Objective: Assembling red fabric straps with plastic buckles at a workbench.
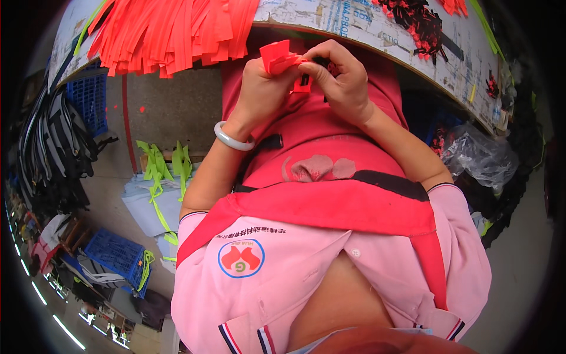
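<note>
Hands meet at the upper centre of the frame: our left hand [257, 88] pinches the orange-red strap [277, 57] folded, while our right hand [342, 79] closes its fingertips on a small black buckle [305, 79], steadying it against the strap.

Black buckle [305, 79] mostly hidden, perhaps, behind orange strap [277, 58].
</note>
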Tool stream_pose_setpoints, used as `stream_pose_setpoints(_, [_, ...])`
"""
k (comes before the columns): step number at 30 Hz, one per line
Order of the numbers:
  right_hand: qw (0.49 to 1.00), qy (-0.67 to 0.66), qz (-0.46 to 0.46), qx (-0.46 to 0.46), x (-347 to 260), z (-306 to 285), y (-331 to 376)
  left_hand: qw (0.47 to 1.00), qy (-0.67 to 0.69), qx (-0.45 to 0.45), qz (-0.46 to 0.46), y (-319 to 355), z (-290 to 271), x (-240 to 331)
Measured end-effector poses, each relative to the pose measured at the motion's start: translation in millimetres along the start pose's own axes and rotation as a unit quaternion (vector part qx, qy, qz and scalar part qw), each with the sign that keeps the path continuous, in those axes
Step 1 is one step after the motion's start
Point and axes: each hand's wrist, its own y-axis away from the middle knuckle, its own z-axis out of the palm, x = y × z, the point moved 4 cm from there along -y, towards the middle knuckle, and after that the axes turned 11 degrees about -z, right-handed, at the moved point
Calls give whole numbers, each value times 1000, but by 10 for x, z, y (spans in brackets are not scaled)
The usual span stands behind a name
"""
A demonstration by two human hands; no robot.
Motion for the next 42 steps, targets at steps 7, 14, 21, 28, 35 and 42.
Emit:
stream_pose_setpoints(7, [998, -5, -63, -7, -23, 4, -17, 998, -1, -6, 65, 20, 55, 39])
stream_pose_setpoints(14, [999, -8, -27, -15, 25, -3, 12, 996, -22, 10, 83, -39, 25, -26])
stream_pose_setpoints(21, [999, 13, -4, -37, 23, -17, 3, 998, -21, -39, 36, -24, -1, -19])
stream_pose_setpoints(28, [992, -66, 92, -51, 45, -20, -24, 998, -54, -10, 11, -40, 3, -57])
stream_pose_setpoints(35, [997, -43, 44, -40, 111, -5, 6, 998, -60, 0, 29, 1, 11, -124])
stream_pose_setpoints(42, [989, -43, 110, -83, 93, -49, -29, 995, -16, -67, -75, -34, -165, 91])
